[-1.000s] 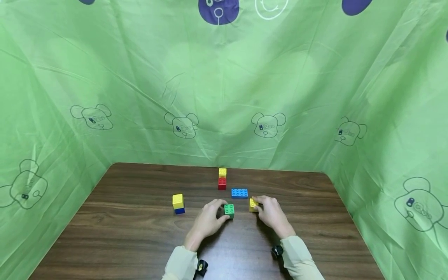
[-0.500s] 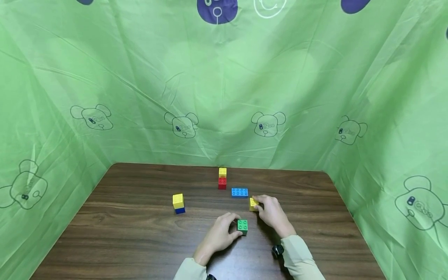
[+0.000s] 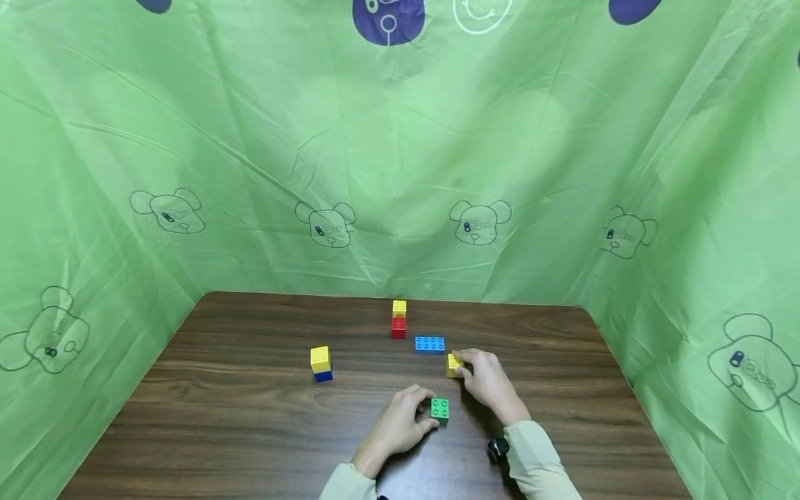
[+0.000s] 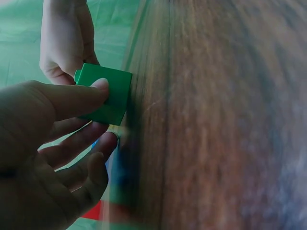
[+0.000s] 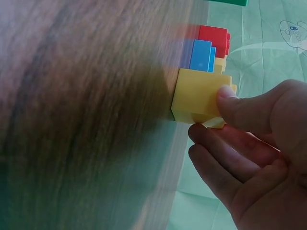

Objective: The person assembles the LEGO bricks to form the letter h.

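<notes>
My left hand pinches a green toy brick between thumb and fingers, low over the table in front of me. In the left wrist view the thumb presses one flat side of this green brick; whether it touches the tabletop I cannot tell. Farther back and to the right, my right hand holds a yellow toy brick that stands on the table, studs up. The right wrist view has the thumb on the near face of that yellow brick, with the other fingers partly hidden behind it.
A blue eight-stud brick lies just behind the yellow one. Behind that stand a red brick and another yellow brick. To the left, a yellow brick sits on a dark blue one. Green cloth surrounds the wooden table.
My left hand has carried the green brick to the right and nearer to me, slowing in the last half second. My right hand stays on the yellow brick.
</notes>
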{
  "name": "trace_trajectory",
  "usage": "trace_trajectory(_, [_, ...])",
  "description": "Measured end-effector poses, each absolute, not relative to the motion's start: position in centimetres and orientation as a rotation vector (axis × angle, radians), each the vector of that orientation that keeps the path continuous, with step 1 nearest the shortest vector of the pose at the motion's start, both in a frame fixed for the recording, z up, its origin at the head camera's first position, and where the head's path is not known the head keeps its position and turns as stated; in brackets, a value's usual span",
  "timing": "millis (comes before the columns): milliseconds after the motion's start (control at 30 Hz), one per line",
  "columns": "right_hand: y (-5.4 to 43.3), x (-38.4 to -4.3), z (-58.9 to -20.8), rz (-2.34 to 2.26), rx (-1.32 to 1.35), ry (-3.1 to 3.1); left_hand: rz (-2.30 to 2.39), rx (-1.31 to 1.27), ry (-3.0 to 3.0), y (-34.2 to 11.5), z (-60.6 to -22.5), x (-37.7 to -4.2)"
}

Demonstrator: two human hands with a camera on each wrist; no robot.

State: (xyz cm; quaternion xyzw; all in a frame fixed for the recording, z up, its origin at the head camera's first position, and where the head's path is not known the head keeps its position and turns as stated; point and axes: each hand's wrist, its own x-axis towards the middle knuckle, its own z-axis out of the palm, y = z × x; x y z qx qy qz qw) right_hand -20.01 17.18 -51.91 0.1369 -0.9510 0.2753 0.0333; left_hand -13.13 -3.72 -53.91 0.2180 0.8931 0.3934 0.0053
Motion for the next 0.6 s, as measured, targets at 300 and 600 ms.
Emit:
trace_trajectory(300, [17.28, -20.17, -52.04, 0.782, 0.459, -2.928, 1.216, 0.666, 2.758, -3.59, -54.18, -13.59])
trace_trajectory(600, [17.67, -20.05, -52.14, 0.741, 0.528, -2.87, 1.144, 0.682, 2.837, -3.5, -54.28, -13.48])
